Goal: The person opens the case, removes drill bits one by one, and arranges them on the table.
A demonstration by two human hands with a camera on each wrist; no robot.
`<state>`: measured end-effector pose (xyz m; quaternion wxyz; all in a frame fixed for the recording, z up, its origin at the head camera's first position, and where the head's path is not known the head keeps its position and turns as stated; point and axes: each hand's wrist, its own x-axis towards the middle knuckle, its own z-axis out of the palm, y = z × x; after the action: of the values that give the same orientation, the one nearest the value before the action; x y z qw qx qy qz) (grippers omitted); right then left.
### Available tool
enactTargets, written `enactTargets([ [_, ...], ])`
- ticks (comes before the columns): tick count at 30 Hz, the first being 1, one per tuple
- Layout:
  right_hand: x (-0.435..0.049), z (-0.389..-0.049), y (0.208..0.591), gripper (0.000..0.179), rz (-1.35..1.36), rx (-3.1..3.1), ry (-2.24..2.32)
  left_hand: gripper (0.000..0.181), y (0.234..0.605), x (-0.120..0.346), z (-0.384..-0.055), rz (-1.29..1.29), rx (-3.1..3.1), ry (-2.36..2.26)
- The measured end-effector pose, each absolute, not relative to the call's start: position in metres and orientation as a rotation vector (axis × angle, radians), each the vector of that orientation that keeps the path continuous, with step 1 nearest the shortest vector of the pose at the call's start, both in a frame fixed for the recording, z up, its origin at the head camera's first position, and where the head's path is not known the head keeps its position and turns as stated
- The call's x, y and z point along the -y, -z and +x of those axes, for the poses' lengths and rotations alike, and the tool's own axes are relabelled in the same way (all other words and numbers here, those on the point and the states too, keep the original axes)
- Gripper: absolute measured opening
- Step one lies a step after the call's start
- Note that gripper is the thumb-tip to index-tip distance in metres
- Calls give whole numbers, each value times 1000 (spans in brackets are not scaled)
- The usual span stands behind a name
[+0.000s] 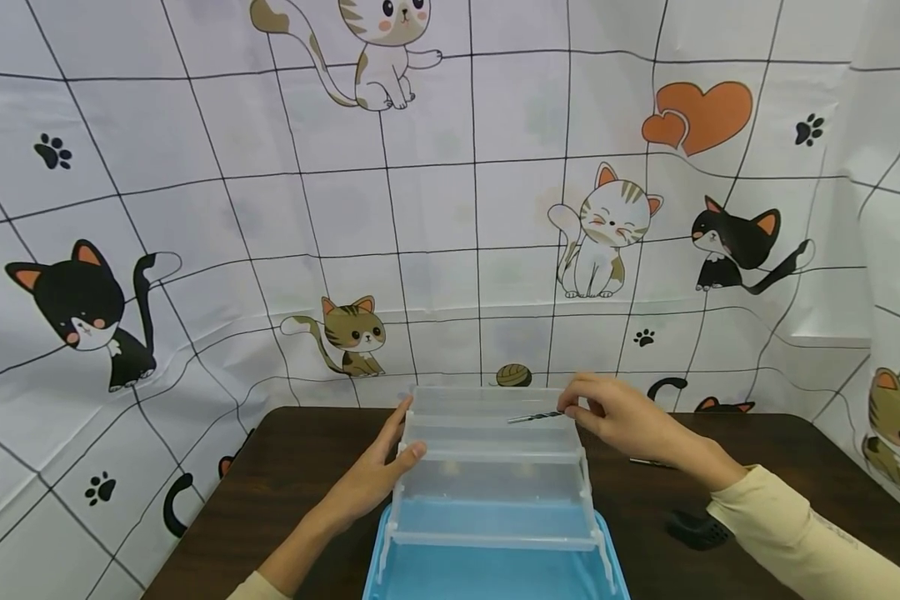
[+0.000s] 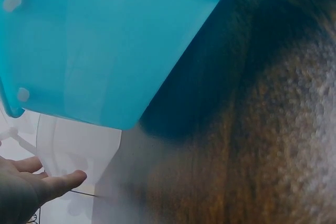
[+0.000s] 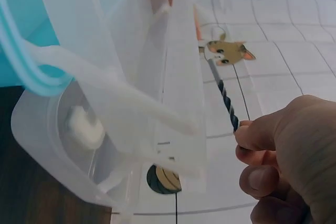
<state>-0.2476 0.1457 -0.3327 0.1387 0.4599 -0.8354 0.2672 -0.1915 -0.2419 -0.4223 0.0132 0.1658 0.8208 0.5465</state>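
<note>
My right hand (image 1: 617,414) pinches the twisted dark end of a drill bit (image 1: 534,417) between thumb and fingertips. Its smooth grey end points left, over the uppermost clear tray (image 1: 487,400). That tray belongs to a blue plastic storage box (image 1: 495,575) with stepped fold-out trays. In the right wrist view the drill bit (image 3: 226,98) is beside the tray's edge, with the fingers of my right hand (image 3: 286,150) curled behind it. My left hand (image 1: 371,479) is at the trays' left side, fingers extended and thumb apart. The left wrist view shows this hand (image 2: 31,187) against the translucent plastic.
The box stands on a dark brown wooden table (image 1: 300,467). Right of it lie a thin metallic rod (image 1: 648,462), partly under my right forearm, and a black object (image 1: 696,530) near the sleeve. A white sheet with cartoon cats (image 1: 435,208) hangs behind the table.
</note>
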Motion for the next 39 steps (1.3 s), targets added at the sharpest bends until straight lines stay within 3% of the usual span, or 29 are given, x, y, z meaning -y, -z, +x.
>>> enactTargets([
  [7,-179,-244,344,26,1231,2343,-840,73,423,242,-193,528,-2548,-1705],
  [24,-276,-238,406,8,720,2580,-910,72,422,241,-191,524,-2544,-1715],
  [33,-296,-257,458,12,759,2560,-826,72,422,242,-191,501,-2542,-1715],
  [39,-302,-261,474,18,768,2540,-771,72,423,242,-193,508,-2545,-1713],
])
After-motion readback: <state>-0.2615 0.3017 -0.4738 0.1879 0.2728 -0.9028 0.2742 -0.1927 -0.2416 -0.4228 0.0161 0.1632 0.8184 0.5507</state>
